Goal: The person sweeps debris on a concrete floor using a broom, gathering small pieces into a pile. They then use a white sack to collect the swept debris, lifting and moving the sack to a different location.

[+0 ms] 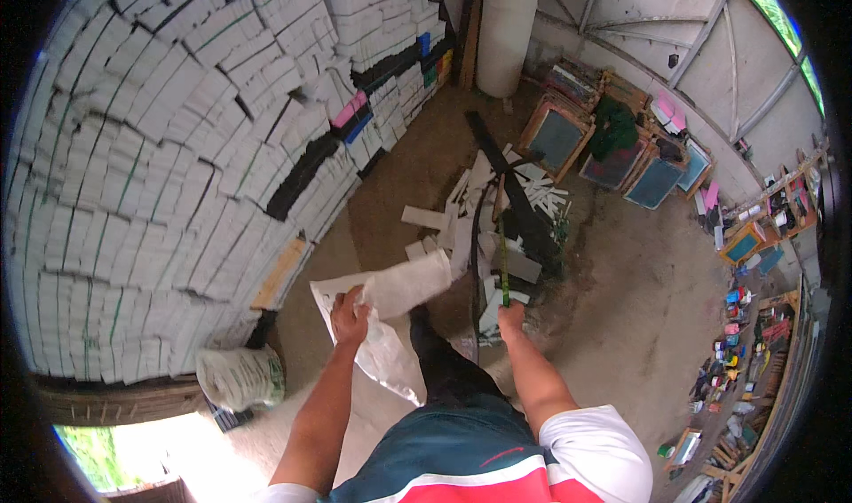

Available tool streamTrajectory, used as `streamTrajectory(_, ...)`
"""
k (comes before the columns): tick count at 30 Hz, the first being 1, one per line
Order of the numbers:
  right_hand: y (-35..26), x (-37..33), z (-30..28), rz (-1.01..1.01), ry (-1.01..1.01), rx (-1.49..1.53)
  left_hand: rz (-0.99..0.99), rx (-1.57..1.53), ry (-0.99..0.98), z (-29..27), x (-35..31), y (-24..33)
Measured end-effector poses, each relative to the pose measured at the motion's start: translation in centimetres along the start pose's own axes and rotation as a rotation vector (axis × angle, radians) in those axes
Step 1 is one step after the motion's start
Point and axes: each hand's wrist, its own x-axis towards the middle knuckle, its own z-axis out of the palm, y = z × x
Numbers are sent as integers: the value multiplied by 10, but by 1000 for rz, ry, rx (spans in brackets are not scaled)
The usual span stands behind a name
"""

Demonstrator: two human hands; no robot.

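My left hand (350,316) is closed on a white plastic sack (404,283). The sack hangs loosely in front of my leg, one part spreading to the right and another drooping below the hand. Farther right, my right hand (510,318) is wrapped round a long thin stick (504,263), green and yellow near the grip. The stick points away from me over a heap of white offcut strips and flat pieces (461,214); I cannot make out what its far end carries. A long black strip (510,179) lies across the heap.
Tall stacks of strapped white bundles (142,201) line the left side. A rolled white sack (240,377) stands at lower left. Framed screens (555,139) lean at the back right, by a pale column (508,32). Paint containers (732,325) and wood pieces crowd the right edge.
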Motion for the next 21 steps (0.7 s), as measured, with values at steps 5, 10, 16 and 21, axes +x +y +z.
streamTrajectory(5, -69, 18, 47, 121, 61, 162, 121, 19, -8, 19, 114, -2)
streamTrajectory(10, -117, 66, 77, -131, 114, 367, 92, 15, -20, 31, 231, 13)
streamTrajectory(16, -248, 70, 113, -107, 164, -90, 172, 64, 8, 49, 365, -6)
streamTrajectory(21, -310, 102, 140, -95, 138, -39, 283, -45, -77, 83, 479, -11)
